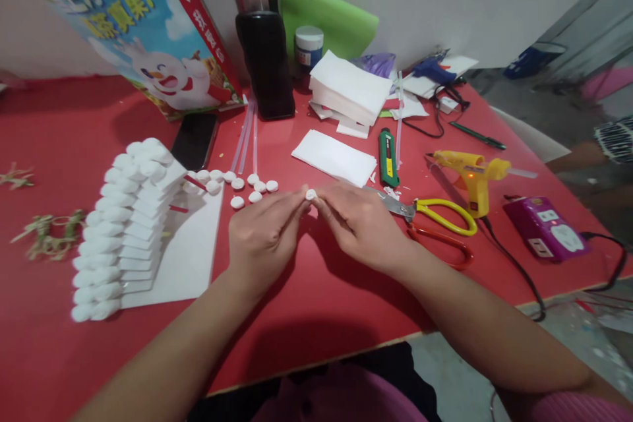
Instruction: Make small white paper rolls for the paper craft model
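My left hand (267,227) and my right hand (363,221) meet above the middle of the red table. Their fingertips pinch a small white roll (311,194), which looks like wound paper or tissue. Several similar white round pieces (254,197) lie just left of and beyond my left hand. Farther left, a stepped white model (143,237), edged with rows of these round pieces, rests on a white board (190,270). Scissors (445,214) with one yellow and one red handle lie beside my right hand, their blades partly hidden behind it.
A yellow glue gun (469,175) with its light on stands at the right, near a purple pack (546,227). Beyond my hands are white sheets (333,157), a green cutter (388,158), a paper stack (351,89), a phone (195,140) and a dark bottle (267,66).
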The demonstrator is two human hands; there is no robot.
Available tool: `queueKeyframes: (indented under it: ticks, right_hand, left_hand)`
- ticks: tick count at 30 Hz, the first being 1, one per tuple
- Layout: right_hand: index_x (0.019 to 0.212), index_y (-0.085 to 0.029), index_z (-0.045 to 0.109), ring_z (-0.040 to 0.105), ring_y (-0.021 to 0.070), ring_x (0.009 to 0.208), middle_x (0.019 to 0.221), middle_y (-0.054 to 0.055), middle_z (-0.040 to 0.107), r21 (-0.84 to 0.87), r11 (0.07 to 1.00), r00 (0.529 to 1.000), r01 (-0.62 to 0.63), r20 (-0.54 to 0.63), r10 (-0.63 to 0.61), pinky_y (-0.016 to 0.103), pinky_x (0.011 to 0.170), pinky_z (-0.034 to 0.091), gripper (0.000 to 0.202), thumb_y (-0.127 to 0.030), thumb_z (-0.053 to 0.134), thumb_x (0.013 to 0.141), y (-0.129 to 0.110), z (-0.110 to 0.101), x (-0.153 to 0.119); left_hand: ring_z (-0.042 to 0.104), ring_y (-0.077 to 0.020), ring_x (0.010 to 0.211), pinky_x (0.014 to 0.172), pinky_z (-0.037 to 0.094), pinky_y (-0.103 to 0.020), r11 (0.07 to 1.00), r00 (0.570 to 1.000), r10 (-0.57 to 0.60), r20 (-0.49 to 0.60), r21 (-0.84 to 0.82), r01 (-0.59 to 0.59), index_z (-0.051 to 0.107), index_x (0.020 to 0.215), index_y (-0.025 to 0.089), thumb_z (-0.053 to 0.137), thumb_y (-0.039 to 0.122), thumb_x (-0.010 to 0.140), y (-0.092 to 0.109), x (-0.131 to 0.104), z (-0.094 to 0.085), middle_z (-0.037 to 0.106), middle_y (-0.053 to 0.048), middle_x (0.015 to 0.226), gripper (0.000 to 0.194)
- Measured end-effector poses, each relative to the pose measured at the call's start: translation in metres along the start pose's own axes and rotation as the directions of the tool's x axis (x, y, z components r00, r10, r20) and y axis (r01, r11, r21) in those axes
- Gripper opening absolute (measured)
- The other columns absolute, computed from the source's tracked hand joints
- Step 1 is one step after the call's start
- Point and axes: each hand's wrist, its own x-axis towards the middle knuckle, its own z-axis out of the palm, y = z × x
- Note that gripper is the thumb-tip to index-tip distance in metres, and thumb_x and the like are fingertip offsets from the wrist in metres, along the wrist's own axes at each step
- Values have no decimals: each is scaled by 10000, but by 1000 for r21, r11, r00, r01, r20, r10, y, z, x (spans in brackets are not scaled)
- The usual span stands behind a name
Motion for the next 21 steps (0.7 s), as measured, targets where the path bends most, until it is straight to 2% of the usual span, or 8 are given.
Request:
queueKeyframes:
  ticks: [3,5,9,13,16,21]
  right_hand:
    - [997,-170,659,656,215,814,909,101,756,-14,1000,999,10,36,-9,351,785,484,336,-298,387,1147,1,-1,0]
    - [983,-164,655,646,217,797,891,104,749,-33,999,998,26,62,-24,359,790,476,352,-305,378,1149,2,-2,0]
    - [1012,-170,649,646,230,848,953,119,761,-23,999,992,45,120,-41,361,799,472,300,-269,394,1134,4,-7,1]
    - [1063,-170,643,650,232,898,998,119,759,36,997,984,73,160,-77,359,816,483,229,-192,417,1098,7,-11,1]
    - [1054,-173,646,639,232,889,973,112,756,35,997,982,74,172,-79,362,813,478,243,-207,411,1110,7,-10,2]
    - [1077,-158,654,643,243,892,1003,132,758,-30,999,981,32,191,-25,375,812,466,292,-253,383,1133,4,-4,1]
  left_hand:
    - [818,-213,843,750,617,-298,994,996,93,2,52,-93,845,1032,262,672,195,988,-6,-1,-2,859,-42,958,191]
    - [809,-209,791,717,602,-294,991,994,108,7,72,-108,843,969,250,689,212,982,-8,0,-4,855,-46,905,159]
    - [790,-206,766,703,588,-304,1000,998,-10,61,8,9,840,905,271,733,287,965,-8,3,-8,847,-30,863,124]
    - [789,-208,807,721,595,-312,989,988,-107,111,-86,117,851,1044,297,751,281,951,-5,7,-12,855,-19,943,138]
    - [784,-199,772,718,594,-307,984,990,-90,111,-143,105,857,1030,296,763,259,942,-6,7,-13,851,-3,888,135]
    - [786,-209,771,718,589,-318,993,995,-74,70,-88,80,859,931,288,781,251,918,-10,4,-7,848,-1,875,87]
